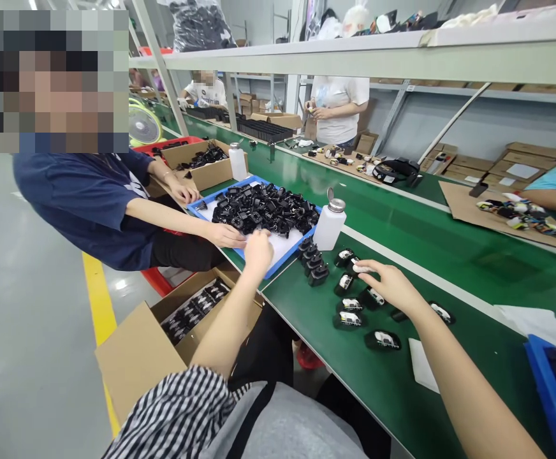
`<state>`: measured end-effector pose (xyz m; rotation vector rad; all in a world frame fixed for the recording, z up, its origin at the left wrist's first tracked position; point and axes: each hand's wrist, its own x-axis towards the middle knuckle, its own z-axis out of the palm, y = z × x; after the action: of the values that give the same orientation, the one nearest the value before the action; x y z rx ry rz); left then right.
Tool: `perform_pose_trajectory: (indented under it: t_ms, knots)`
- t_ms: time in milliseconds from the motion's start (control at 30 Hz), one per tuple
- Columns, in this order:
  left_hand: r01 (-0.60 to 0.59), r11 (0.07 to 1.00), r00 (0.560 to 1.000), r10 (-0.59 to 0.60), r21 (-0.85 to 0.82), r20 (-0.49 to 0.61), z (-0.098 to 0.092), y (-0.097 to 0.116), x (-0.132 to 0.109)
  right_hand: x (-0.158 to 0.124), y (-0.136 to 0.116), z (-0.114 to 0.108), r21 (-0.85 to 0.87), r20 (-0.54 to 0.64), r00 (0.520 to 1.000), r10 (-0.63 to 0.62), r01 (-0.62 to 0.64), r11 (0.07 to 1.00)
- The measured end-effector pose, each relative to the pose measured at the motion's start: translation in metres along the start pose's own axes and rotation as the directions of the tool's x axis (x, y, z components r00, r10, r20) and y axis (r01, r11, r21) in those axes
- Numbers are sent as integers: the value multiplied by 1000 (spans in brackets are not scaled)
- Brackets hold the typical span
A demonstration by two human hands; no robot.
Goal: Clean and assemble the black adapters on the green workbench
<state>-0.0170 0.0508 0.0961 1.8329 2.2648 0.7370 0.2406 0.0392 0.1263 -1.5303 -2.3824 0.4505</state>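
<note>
My left hand (259, 250) is at the near edge of a blue tray (284, 262) heaped with small black plastic parts (259, 207). Its fingers are closed; whatever they hold, if anything, is hidden. Over the green bench my right hand (389, 284) pinches a small white piece (363, 268) between thumb and fingers. Around and below it lie several black oval parts with white car-shaped pieces (383, 340). A row of black blocks (312, 262) stands beside the tray, close to a white pump bottle (329, 223) with its lid up.
At left a co-worker's hand (230, 236) reaches to the tray, near my left hand. An open carton (192, 312) holds packed parts below the bench. Another white bottle (237, 162) stands behind the tray. White paper (422, 364) and another blue tray (546, 382) lie at right.
</note>
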Motion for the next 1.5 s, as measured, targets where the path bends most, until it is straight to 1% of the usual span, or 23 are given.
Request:
perform_pose_trajectory:
  t_ms: [33, 133, 233, 300, 400, 467, 533, 600, 700, 767, 800, 833, 867, 900, 933, 967, 1033, 1067, 1133, 1200, 1267, 1367, 1500]
  knots:
    - [25, 999, 1000, -25, 43, -9, -7, -7, 15, -1, -1, 0, 18, -5, 1000, 2, -2, 1000]
    - [34, 982, 993, -55, 186, 106, -13, -21, 52, -2, -3, 0, 68, -11, 1000, -2, 2, 998]
    - [-17, 977, 983, -23, 213, 183, -9, -28, 66, -4, -3, 0, 98, -9, 1000, 1, -1, 995]
    - [-64, 970, 982, 20, 233, 186, -9, -32, 66, -7, -1, -1, 123, -9, 1000, 19, -18, 992]
    - [-133, 944, 983, 88, 302, 160, -19, -34, 55, -11, -1, -4, 209, -9, 997, 76, -73, 975]
    - [-157, 934, 986, 128, 322, 107, -29, -26, 42, -13, -4, -7, 311, 5, 992, 126, -121, 943]
    - [-218, 930, 976, 211, 296, 58, -37, -8, 23, -12, -10, -9, 427, 22, 987, 160, -154, 891]
    - [-362, 901, 931, 362, 238, 47, -39, 18, -3, -11, -19, -10, 549, 21, 987, 157, -143, 823]
    - [-597, 794, 802, 590, 112, 95, -28, 60, -42, -9, -31, -10, 684, 66, 996, 68, -95, 723]
    - [-681, 732, 728, 674, 15, 123, -16, 79, -62, -11, -33, -10, 702, 151, 988, 10, -115, 702]
    - [-695, 718, 710, 693, -36, 127, -11, 84, -69, -12, -32, -10, 693, 193, 981, 0, -136, 708]
    - [-687, 721, 710, 692, -87, 128, -5, 87, -74, -14, -29, -10, 677, 226, 974, 6, -161, 718]
    - [-652, 746, 734, 666, -137, 134, 0, 86, -79, -17, -24, -10, 662, 247, 969, 22, -185, 727]
    - [-590, 786, 771, 616, -184, 158, 6, 84, -82, -20, -19, -9, 648, 258, 965, 43, -206, 733]
    - [-510, 830, 807, 553, -225, 208, 12, 81, -86, -23, -14, -8, 642, 260, 963, 67, -224, 734]
    - [-420, 870, 830, 484, -259, 278, 19, 78, -91, -26, -8, -6, 646, 253, 963, 92, -239, 725]
    - [-263, 914, 830, 377, -309, 410, 35, 72, -100, -34, 0, 0, 677, 219, 966, 140, -253, 691]
    - [-209, 919, 828, 349, -334, 440, 43, 70, -105, -39, 2, 4, 682, 187, 970, 155, -242, 690]
    - [-145, 907, 847, 320, -395, 424, 56, 69, -113, -48, 3, 11, 615, 104, 983, 150, -182, 767]
    - [-119, 892, 866, 307, -435, 393, 63, 70, -118, -58, -1, 18, 435, 27, 995, 91, -94, 895]
    - [-119, 884, 857, 322, -453, 403, 64, 70, -120, -66, -7, 25, 247, 5, 1000, 7, -8, 969]
    - [-129, 870, 834, 354, -476, 422, 58, 67, -120, -73, -14, 35, 81, 33, 996, -83, 80, 994]
    - [-166, 851, 835, 390, -498, 389, 50, 63, -120, -73, -15, 43, -12, 60, 993, -99, 100, 995]
